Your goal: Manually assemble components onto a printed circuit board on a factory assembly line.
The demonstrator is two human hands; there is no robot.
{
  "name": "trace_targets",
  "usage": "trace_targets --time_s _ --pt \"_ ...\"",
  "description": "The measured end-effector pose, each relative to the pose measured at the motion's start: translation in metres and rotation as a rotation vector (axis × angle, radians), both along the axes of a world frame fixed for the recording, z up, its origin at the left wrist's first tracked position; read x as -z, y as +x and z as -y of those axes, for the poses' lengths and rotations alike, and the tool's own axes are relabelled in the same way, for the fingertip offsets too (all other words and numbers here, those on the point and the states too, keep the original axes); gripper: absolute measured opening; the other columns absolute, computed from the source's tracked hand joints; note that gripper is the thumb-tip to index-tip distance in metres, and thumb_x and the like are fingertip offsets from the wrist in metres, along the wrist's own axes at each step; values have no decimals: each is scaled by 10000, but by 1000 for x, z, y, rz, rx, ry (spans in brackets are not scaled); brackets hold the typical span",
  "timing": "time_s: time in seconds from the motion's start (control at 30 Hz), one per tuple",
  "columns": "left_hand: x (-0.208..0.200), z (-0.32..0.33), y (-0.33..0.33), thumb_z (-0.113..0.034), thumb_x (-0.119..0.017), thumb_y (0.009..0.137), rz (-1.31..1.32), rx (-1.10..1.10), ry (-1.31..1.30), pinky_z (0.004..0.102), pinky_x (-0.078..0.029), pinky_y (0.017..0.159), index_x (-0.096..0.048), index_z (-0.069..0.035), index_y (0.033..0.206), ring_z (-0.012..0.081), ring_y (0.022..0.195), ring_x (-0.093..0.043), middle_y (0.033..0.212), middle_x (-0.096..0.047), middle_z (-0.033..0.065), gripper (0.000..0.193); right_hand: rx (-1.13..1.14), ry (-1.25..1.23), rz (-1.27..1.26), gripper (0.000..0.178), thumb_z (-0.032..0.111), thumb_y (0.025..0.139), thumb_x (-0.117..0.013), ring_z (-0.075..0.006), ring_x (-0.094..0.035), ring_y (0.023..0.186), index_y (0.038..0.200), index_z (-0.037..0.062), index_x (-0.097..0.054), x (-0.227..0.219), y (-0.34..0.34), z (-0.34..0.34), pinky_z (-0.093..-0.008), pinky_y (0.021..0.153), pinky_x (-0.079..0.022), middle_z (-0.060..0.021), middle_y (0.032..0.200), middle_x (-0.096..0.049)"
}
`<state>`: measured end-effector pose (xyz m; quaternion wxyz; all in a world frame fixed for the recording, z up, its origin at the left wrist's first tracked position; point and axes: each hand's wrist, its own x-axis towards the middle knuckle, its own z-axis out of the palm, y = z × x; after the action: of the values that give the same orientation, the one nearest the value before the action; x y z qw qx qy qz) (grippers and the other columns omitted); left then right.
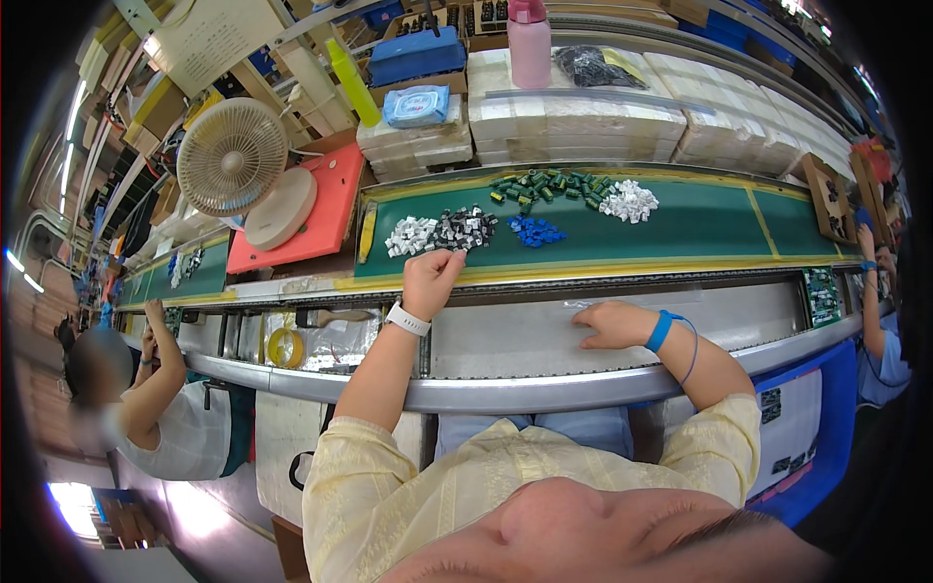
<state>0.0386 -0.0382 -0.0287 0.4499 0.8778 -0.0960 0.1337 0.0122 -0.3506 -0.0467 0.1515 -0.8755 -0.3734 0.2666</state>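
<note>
My left hand (432,284), with a white band on its wrist, reaches to the near edge of the green belt. Its fingers are curled together beside a pile of black and grey connectors (465,229); whatever they may hold is hidden. White connectors (412,236) lie just left of that pile, blue ones (535,231) to its right. Farther back are green cylindrical capacitors (544,187) and another heap of white parts (629,201). Over the grey metal track (505,340) hovers my right hand (617,324), fingers loosely apart and nothing seen in them. A blue corded strap rings that wrist.
A fan (233,160) stands on a red board (335,209) at left. On the track lie a yellow tape roll (285,347) and, at right, a green circuit board (822,295). Foam blocks (573,126) line the back, carrying a pink bottle (529,49). Co-workers sit at both sides.
</note>
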Motion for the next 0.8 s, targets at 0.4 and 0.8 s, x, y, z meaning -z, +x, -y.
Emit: trace_targets --time_s 0.4,0.8 --pt "1 0 0 -222 -574 867 -4 9 -31 258 -342 446 -556 39 589 85 459 -413 485 -482 61 382 12 -34 -45 463 335 782 -615 -351 -567 974 1111 15 -553 -8 -2 -2 -397 851 -445 -210 1024 -600" --pt "1 2 -1 -217 -594 852 5 60 -25 331 -282 414 -446 36 539 187 410 -324 467 -369 115 429 5 -10 -35 462 329 775 -620 -344 -567 976 1103 9 -560 -3 -1 -1 -395 854 -444 -207 1031 -600"
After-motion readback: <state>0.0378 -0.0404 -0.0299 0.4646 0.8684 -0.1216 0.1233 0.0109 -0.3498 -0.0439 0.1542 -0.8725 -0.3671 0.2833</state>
